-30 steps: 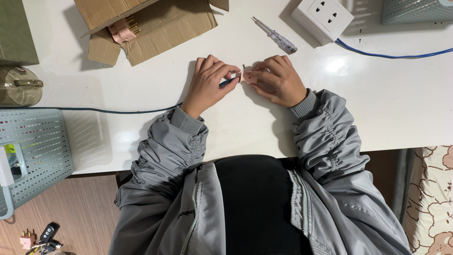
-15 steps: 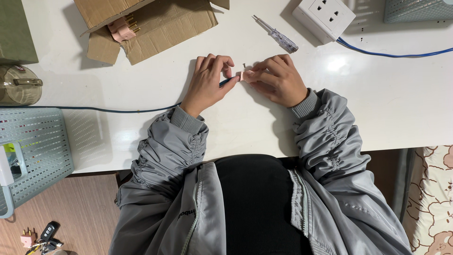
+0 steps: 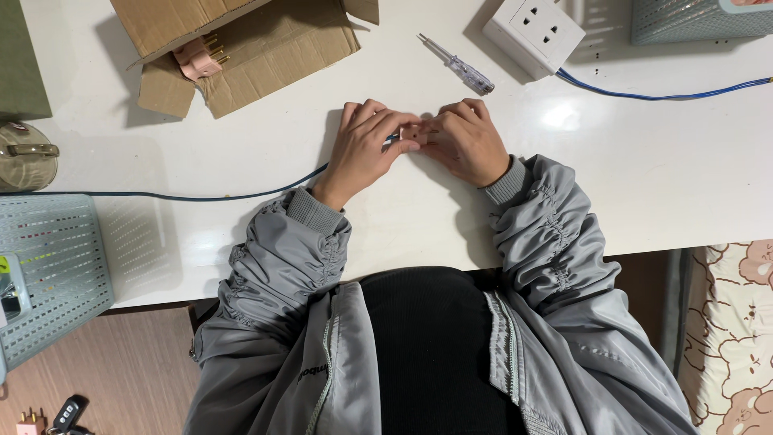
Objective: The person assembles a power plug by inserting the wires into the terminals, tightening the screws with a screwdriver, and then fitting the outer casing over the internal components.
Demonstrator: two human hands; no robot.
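Item: small pale pink part [image 3: 412, 134], pinched between both hands at the middle of the white counter [image 3: 660, 185]. Mostly covered by fingertips; its exact shape cannot be told, though it looks like a plug body.

Left hand [image 3: 364, 149]: resting on the counter, fingers [image 3: 385, 122] curled and clenched onto the left side of the pink part. A thin dark blue cable [image 3: 201, 196] runs from under this hand leftward across the counter toward the grey mesh basket [image 3: 56, 274] at the counter's left edge.

Right hand [image 3: 467, 141]: resting on the counter, fingers bent inward and gripping the right side of the same part, fingertips touching those of the left hand.

Sleeves: grey gathered jacket [image 3: 555, 242], both forearms laid on the counter.

Surroundings, far side of the counter:
- open cardboard box [image 3: 266, 48], flaps spread, with a pink plug with brass pins [image 3: 197, 56] lying in it, well apart from the hands;
- clear-handled tester screwdriver [image 3: 457, 66], lying just beyond the right hand, not touching it;
- white socket block [image 3: 533, 32] beside the screwdriver, with a blue cable [image 3: 668, 95] trailing off to the right;
- round glass lid [image 3: 26, 157] at the left edge.
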